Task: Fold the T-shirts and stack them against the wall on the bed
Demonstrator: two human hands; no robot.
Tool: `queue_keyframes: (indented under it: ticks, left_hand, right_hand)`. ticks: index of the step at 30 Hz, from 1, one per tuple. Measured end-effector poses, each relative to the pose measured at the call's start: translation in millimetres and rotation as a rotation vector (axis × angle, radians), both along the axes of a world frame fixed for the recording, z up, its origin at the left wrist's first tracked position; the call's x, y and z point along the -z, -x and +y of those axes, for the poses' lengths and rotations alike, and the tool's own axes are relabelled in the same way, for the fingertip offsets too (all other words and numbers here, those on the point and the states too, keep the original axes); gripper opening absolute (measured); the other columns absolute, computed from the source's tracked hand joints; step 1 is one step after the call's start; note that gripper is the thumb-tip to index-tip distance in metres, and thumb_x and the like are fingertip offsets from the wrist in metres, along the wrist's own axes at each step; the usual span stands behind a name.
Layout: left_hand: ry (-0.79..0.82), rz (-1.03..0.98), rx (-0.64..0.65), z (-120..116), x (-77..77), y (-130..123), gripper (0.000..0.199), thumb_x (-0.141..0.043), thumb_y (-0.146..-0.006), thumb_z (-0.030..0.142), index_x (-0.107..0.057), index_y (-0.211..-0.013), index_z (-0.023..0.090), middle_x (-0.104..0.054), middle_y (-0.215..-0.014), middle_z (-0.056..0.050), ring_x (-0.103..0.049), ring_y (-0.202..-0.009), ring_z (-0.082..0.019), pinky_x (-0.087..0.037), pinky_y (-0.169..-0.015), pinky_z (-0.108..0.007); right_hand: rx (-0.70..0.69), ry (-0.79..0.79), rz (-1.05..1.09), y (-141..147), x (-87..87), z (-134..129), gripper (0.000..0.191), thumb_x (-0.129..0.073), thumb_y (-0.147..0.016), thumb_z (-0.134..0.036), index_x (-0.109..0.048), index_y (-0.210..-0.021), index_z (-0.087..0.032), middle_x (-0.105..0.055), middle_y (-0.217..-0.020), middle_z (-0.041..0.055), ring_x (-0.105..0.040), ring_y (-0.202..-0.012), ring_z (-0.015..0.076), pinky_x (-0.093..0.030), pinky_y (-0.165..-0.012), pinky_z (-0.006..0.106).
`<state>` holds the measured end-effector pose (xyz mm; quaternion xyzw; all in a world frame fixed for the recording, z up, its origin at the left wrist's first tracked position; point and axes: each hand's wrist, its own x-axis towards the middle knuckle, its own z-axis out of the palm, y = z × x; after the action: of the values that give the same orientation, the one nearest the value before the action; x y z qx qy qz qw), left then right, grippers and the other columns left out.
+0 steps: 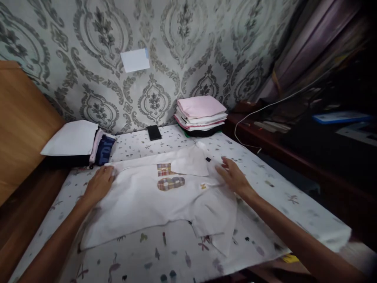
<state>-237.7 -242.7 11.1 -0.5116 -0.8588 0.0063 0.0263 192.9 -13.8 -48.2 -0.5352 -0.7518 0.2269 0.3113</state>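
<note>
A white T-shirt (138,204) lies sideways on the patterned sheet, its hem to the left and its collar to the right. Plaid patches (171,183) show on its front, and its far side is partly folded over them. My left hand (100,183) is at the far hem corner, fingers closed on the fabric edge. Over at the collar end, my right hand (234,177) has its thumb and fingers apart, close to the dark neck label (208,159). Some of its fingertips are blurred.
Folded clothes (202,108) with a pink piece on top are stacked at the back. Another folded pile (72,137) sits at left by a wooden panel (23,125). A black phone (154,133) lies near the wall. A white cable (265,107) hangs over the dark furniture at right.
</note>
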Motion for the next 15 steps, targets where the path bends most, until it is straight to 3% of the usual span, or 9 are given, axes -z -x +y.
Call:
queue_keyframes:
  ticks: [3, 8, 12, 15]
  left_hand:
    - [-0.079, -0.069, -0.052, -33, 7.5, -9, 0.044, -0.037, -0.094, 0.04, -0.054, -0.13, 0.022, -0.059, -0.13, -0.014, -0.057, -0.119, -0.031, -0.052, -0.089, -0.043]
    - [-0.03, -0.194, -0.214, -79, 13.5, -34, 0.064, -0.03, -0.092, 0.059, -0.048, -0.139, 0.018, -0.06, -0.134, -0.017, -0.061, -0.116, -0.035, -0.052, -0.087, -0.046]
    - [-0.009, -0.242, -0.248, -93, 12.9, -56, 0.057, -0.03, -0.093, 0.058, -0.051, -0.135, 0.025, -0.071, -0.119, -0.012, -0.068, -0.104, -0.033, -0.053, -0.08, -0.042]
    - [-0.054, -0.324, -0.214, -99, 9.2, -53, 0.054, -0.031, -0.094, 0.057, -0.05, -0.136, 0.029, -0.076, -0.098, -0.005, -0.072, -0.087, -0.028, -0.055, -0.072, -0.034]
  right_hand:
    - [0.072, -0.135, -0.193, -26, 10.9, -57, 0.072, -0.047, -0.086, -0.064, -0.048, -0.137, -0.013, -0.057, -0.134, 0.0222, -0.054, -0.124, 0.0391, -0.045, -0.102, 0.057]
    - [0.22, -0.193, -0.324, -34, 14.7, -137, 0.059, -0.043, -0.088, -0.066, -0.057, -0.118, -0.017, -0.06, -0.126, 0.0189, -0.054, -0.116, 0.0389, -0.047, -0.093, 0.059]
    - [0.117, -0.144, -0.194, -21, -1.0, -152, 0.041, -0.044, -0.088, -0.06, -0.057, -0.077, -0.023, -0.066, -0.1, 0.0145, -0.06, -0.096, 0.0333, -0.049, -0.086, 0.053]
    - [0.052, 0.058, 0.044, -22, -24.9, -147, 0.04, -0.048, -0.086, -0.061, -0.053, -0.07, -0.025, -0.064, -0.074, 0.0078, -0.062, -0.074, 0.0261, -0.052, -0.068, 0.042]
